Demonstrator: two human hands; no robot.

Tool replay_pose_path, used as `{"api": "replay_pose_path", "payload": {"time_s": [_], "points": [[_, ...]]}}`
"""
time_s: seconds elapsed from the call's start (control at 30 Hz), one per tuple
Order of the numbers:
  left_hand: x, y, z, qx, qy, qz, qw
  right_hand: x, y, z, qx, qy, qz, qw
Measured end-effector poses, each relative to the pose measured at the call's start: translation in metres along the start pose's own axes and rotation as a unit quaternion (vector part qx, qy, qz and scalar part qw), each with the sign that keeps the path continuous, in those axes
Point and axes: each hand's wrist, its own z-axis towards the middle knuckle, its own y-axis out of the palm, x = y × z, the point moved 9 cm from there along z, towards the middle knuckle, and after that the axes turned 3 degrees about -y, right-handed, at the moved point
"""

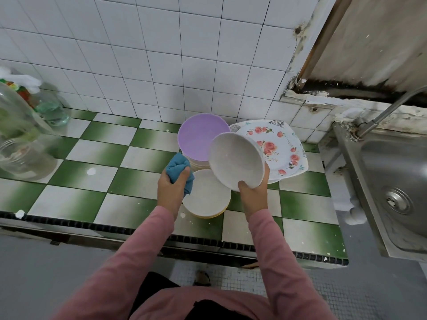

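Right hand [253, 197] grips the bowl [235, 160] tilted up for wiping; left hand [172, 188] clutches the cloth [178, 167] ready.

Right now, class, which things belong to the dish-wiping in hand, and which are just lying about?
In hand: blue cloth, gripped by left hand; white dish, held by right hand; probably the white stack, purple plate, floral plates.
Lying about: glass jars, sink, tap.

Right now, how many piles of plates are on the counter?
3: a purple-topped pile by the wall; a white-topped pile in front, beside the cloth in the left hand; a floral pile on the right, partly hidden behind the plate in the right hand.
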Motion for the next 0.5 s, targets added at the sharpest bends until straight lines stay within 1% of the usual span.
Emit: {"api": "replay_pose_path", "payload": {"time_s": [0.07, 0.13, 0.2, 0.23, 0.3, 0.37, 0.43, 0.5], "points": [[0.000, 0.001, -0.001, -0.006, 0.002, -0.005, 1.000, 0.010, -0.001, 0.000, 0.004, 0.068, 0.058, 0.996], [0.001, 0.003, -0.003, -0.014, 0.003, -0.014, 1.000, 0.022, 0.000, -0.003, -0.004, 0.138, 0.126, 0.982], [0.003, 0.007, -0.005, -0.025, 0.006, -0.022, 0.999, 0.030, 0.002, -0.006, -0.019, 0.173, 0.173, 0.969], [0.007, 0.009, -0.007, -0.029, 0.013, -0.031, 0.999, 0.033, 0.002, -0.007, -0.024, 0.186, 0.180, 0.966], [0.018, 0.016, -0.013, -0.035, 0.040, -0.050, 0.997, 0.038, 0.001, -0.010, -0.029, 0.207, 0.144, 0.967], [0.032, 0.025, -0.021, -0.042, 0.094, -0.031, 0.994, 0.041, 0.001, -0.008, -0.029, 0.216, 0.090, 0.972], [0.044, 0.040, -0.031, -0.064, 0.174, 0.041, 0.982, 0.048, 0.003, -0.005, -0.034, 0.214, 0.070, 0.974], [0.050, 0.059, -0.039, -0.095, 0.264, 0.162, 0.946, 0.054, 0.011, -0.005, -0.052, 0.215, 0.053, 0.974]]}}
